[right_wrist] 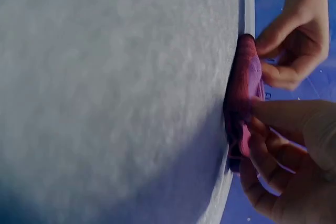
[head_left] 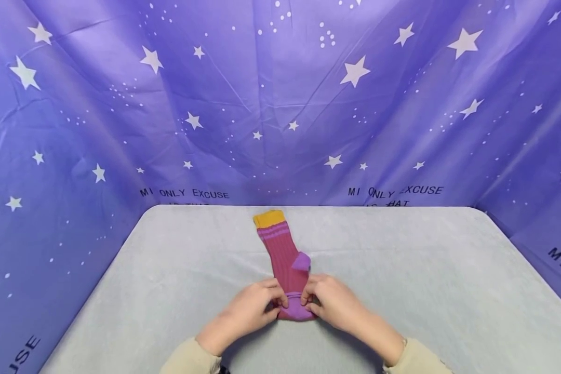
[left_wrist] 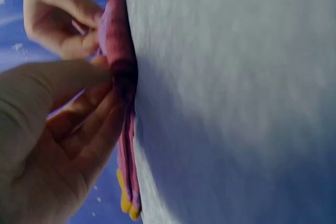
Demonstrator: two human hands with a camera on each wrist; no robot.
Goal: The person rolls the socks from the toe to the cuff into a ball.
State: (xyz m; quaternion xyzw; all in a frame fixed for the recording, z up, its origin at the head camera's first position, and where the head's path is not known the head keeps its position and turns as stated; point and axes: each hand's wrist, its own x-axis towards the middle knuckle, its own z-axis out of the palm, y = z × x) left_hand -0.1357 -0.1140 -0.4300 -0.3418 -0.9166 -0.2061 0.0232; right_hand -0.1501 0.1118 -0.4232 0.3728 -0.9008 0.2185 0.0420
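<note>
The sock lies flat on the table, near the middle from side to side. Its yellow cuff sits just short of the table's far edge, its purple heel points toward the right edge, and its toe is the end nearest the person. The left wrist view shows two layers at the cuff; whether that is one sock or a stacked pair, I cannot tell.

Both hands are at the toe end. The left hand pinches its left side between thumb and fingers, and the right hand pinches its right side the same way. In the wrist views this end looks thick and rounded, as if turned over on itself.

The step in hand seems to be folding or rolling the sock up from the toe, at an early stage, since the length from heel to cuff lies flat. The next move would call for an even turn toward the far edge, both pinches snug and level, so the roll stays tight and does not skew.
</note>
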